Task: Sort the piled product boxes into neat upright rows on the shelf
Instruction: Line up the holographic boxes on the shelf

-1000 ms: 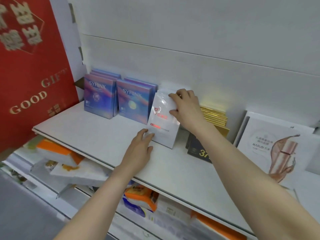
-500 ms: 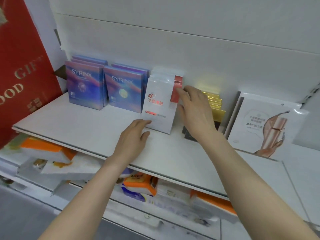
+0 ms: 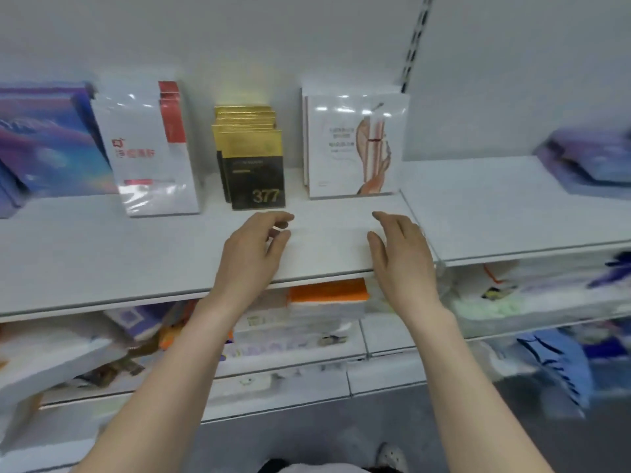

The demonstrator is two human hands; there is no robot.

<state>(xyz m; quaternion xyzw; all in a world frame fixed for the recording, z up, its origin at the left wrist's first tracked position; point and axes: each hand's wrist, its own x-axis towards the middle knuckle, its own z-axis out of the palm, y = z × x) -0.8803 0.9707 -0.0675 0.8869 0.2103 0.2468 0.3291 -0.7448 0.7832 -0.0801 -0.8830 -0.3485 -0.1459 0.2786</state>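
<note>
On the white shelf stand upright rows: purple boxes at the left edge, white packs with red marks, black-and-gold boxes marked 377, and white packs with a bottle picture. My left hand hovers over the shelf front just below the black-and-gold boxes, fingers curled and apart, holding nothing. My right hand hovers at the shelf's right front corner, below the bottle packs, fingers spread and empty. Neither hand touches a box.
A second shelf section adjoins on the right, with a blurred pile of purple boxes at its far end. Below, a lower shelf holds orange-and-white packs and other jumbled goods. Blue items lie lower right.
Both hands have let go of the white red-marked packs and drawn back to the shelf front. The view has swung right, bringing the right shelf section into sight.
</note>
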